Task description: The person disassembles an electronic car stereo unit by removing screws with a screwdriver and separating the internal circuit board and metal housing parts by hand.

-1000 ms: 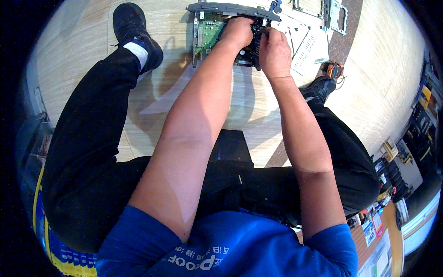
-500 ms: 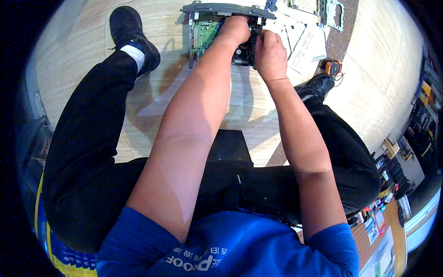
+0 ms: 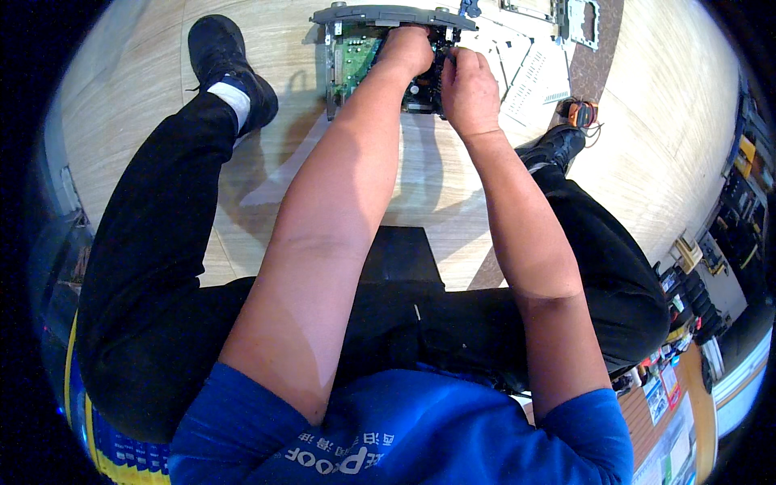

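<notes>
An opened electronic device lies on the floor between my feet, with a curved dark grey front panel [image 3: 394, 14] along its far side. A green circuit board [image 3: 353, 58] fills its left part, and a black mechanism [image 3: 419, 95] its right part. My left hand [image 3: 408, 50] reaches down inside, just behind the panel, its fingers hidden in the housing. At the device's right edge, my right hand [image 3: 472, 90] has curled fingers, thumb and forefinger drawn together against the black part. What they pinch is too small to make out.
White perforated metal plates [image 3: 540, 73] lie right of the device, with a pale metal frame [image 3: 582, 24] beyond. An orange and black tool [image 3: 581, 113] sits by my right shoe [image 3: 558, 145]. My left shoe [image 3: 230, 69] is at the left. Shelves with tools stand far right.
The device and both hands appear slightly further left in the picture. My right hand's fingers have shifted a little at the device's right edge; my left hand stays inside.
</notes>
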A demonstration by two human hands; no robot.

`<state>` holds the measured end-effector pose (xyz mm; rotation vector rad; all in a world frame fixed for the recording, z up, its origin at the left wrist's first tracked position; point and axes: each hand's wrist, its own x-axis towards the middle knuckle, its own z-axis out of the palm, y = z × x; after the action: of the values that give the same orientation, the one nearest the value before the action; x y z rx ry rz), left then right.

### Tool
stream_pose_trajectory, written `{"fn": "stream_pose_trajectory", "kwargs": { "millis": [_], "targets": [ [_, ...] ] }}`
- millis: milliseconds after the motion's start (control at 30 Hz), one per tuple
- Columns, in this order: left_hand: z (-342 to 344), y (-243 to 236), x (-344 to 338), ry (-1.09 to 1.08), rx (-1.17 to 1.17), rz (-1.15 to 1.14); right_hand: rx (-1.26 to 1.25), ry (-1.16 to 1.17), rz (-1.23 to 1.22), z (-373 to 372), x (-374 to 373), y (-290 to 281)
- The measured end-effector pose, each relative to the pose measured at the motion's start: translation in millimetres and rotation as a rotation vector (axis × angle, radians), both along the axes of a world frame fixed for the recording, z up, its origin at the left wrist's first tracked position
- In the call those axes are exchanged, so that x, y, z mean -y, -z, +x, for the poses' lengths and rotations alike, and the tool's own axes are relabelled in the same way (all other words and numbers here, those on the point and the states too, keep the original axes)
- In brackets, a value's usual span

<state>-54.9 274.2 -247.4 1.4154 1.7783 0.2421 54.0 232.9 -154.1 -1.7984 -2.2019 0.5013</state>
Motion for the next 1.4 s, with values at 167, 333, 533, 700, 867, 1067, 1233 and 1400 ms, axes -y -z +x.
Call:
{"fn": "stream_pose_trajectory", "kwargs": {
  "millis": [167,333,533,700,867,1067,1233,1400],
  "targets": [
    [1.2,-7.4,-1.4,-0.002,-0.008,-0.02,-0.015,-0.016,0.026,2.6,-0.2,1.9],
    [-1.5,-7.7,-3.6,0.01,0.023,-0.112,0.007,-0.014,0.007,1.6,-1.4,4.0],
    [-1.2,-3.8,-1.0,-0.023,0.02,-0.037,-0.001,0.001,0.019,1.3,-2.2,5.5],
    [-1.1,-3.2,-0.4,0.018,0.019,-0.024,-0.007,-0.003,0.028,2.8,-1.2,5.1],
    [-2.3,4.9,1.6,0.013,0.007,0.002,-0.006,0.009,0.008,0.6,-0.7,4.2],
    [-0.4,7.3,3.7,-0.019,0.043,0.053,0.013,0.012,-0.01,2.6,0.1,5.6],
    [-2.1,6.5,3.5,-0.004,0.039,0.086,0.008,-0.006,0.011,1.7,-1.3,4.4],
    [-2.6,4.7,3.1,-0.01,0.068,0.086,-0.005,-0.001,0.016,1.8,-2.2,4.1]
  ]
}}
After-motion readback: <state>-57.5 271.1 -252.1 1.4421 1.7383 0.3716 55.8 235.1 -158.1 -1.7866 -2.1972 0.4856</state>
